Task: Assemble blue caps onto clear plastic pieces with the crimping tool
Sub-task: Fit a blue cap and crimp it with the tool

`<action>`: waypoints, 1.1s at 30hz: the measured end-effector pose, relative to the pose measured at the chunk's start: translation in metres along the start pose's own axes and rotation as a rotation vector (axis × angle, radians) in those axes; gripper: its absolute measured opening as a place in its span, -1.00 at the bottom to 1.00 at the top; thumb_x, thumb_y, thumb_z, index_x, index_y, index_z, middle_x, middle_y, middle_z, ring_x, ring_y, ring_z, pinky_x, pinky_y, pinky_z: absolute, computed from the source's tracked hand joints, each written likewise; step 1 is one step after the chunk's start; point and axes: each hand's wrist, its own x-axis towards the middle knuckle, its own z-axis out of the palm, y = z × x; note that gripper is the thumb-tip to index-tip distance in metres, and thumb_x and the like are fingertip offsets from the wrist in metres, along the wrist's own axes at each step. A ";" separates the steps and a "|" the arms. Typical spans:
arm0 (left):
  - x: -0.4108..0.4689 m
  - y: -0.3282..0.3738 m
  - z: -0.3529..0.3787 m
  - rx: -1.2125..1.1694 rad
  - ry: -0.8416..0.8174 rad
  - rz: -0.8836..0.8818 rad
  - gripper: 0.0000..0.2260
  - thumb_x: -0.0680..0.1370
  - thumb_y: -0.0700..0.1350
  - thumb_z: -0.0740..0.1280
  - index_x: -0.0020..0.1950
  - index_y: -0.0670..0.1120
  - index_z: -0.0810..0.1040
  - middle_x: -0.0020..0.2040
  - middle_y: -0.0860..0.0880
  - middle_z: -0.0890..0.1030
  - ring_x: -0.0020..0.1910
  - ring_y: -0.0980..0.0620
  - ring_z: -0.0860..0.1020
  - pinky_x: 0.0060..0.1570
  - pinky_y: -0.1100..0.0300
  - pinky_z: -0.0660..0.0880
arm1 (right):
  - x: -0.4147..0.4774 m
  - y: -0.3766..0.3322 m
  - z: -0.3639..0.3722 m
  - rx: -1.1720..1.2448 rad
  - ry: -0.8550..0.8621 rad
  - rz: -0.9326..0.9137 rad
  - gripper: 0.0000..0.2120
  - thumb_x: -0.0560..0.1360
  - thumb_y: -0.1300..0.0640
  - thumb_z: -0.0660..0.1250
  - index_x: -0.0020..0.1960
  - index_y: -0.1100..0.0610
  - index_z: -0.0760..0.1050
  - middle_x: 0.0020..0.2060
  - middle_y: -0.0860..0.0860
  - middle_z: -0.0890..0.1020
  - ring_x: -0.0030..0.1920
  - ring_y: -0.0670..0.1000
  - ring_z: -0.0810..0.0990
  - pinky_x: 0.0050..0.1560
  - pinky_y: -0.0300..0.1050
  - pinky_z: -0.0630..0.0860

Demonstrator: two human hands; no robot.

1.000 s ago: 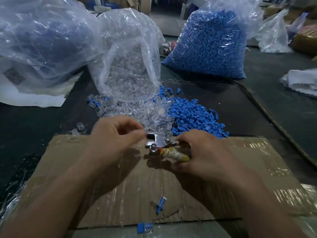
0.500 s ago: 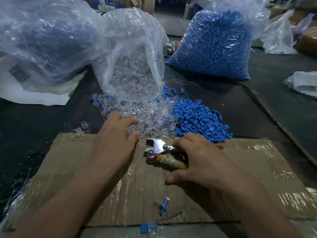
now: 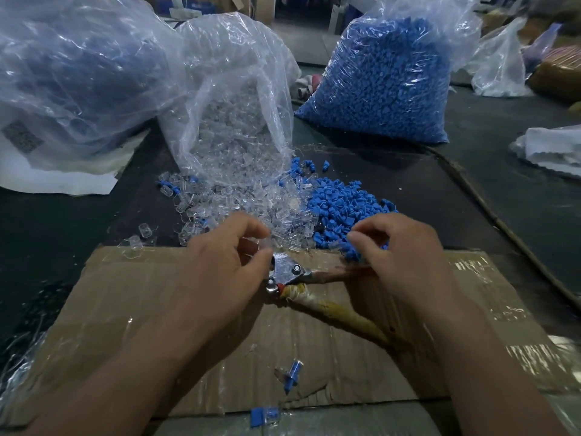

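Table (image 3: 440,190) | open bag (image 3: 232,73): clear pieces (image 3: 239,158) | far bag (image 3: 418,14): blue caps (image 3: 377,105) | left hand (image 3: 220,262), right hand (image 3: 405,256): fingers' hold unclear

The left grip (image 3: 226,262), fingers curled, sits at the near edge of the small clear plastic pieces (image 3: 239,202) spilling from a crinkled clear plastic bag (image 3: 232,99); whether it holds anything is too blurred to tell. The right grip (image 3: 405,250), fingers curled, is over the loose blue plastic caps (image 3: 342,206). The metal crimping tool with tape-wrapped handles (image 3: 287,272) lies between them on a taped brown cardboard sheet (image 3: 132,294) on the dark desk (image 3: 440,190).
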 end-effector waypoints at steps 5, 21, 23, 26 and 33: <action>-0.002 0.000 0.003 -0.083 -0.008 0.023 -0.68 0.39 -0.26 0.44 -0.12 0.14 0.46 -0.29 0.08 0.56 -0.27 0.19 0.55 -0.25 0.33 0.53 | 0.006 0.018 0.000 -0.053 0.058 0.109 -0.89 0.47 0.10 0.35 -0.03 0.07 0.60 -0.30 -0.24 0.40 -0.26 -0.18 0.42 -0.14 -0.25 0.30; 0.000 0.003 0.003 -0.354 -0.007 -0.093 -0.64 0.44 -0.24 0.37 -0.06 0.25 0.48 -0.16 0.08 0.61 -0.17 0.15 0.62 -0.22 0.39 0.54 | 0.014 0.010 0.022 -0.158 -0.128 0.080 -0.84 0.45 0.05 0.37 0.02 0.00 0.58 -0.10 -0.06 0.56 -0.14 -0.11 0.43 -0.10 -0.18 0.37; 0.001 0.002 0.004 -0.424 -0.009 -0.142 -0.64 0.44 -0.26 0.37 -0.06 0.24 0.50 -0.19 0.07 0.63 -0.18 0.11 0.64 -0.23 0.30 0.57 | 0.012 0.012 0.023 -0.136 -0.101 0.073 -0.88 0.46 0.09 0.36 -0.01 0.01 0.60 -0.12 -0.08 0.58 -0.16 -0.12 0.43 -0.13 -0.20 0.34; 0.001 0.000 0.004 -0.458 -0.025 -0.171 -0.66 0.42 -0.27 0.40 -0.07 0.21 0.53 -0.19 0.07 0.64 -0.18 0.12 0.64 -0.24 0.29 0.57 | 0.011 0.014 0.022 -0.055 -0.046 0.069 -0.86 0.46 0.16 0.37 0.00 0.05 0.61 -0.14 -0.08 0.58 -0.15 -0.12 0.47 -0.08 -0.22 0.39; 0.003 -0.001 0.002 -0.565 -0.026 -0.233 -0.87 0.38 -0.25 0.43 -0.24 -0.02 0.59 -0.21 -0.03 0.68 -0.26 0.06 0.66 -0.37 0.28 0.54 | 0.009 0.013 0.016 0.031 0.048 -0.004 -0.73 0.49 0.25 0.30 0.18 0.12 0.54 -0.12 -0.06 0.47 -0.16 -0.20 0.41 -0.12 -0.48 0.28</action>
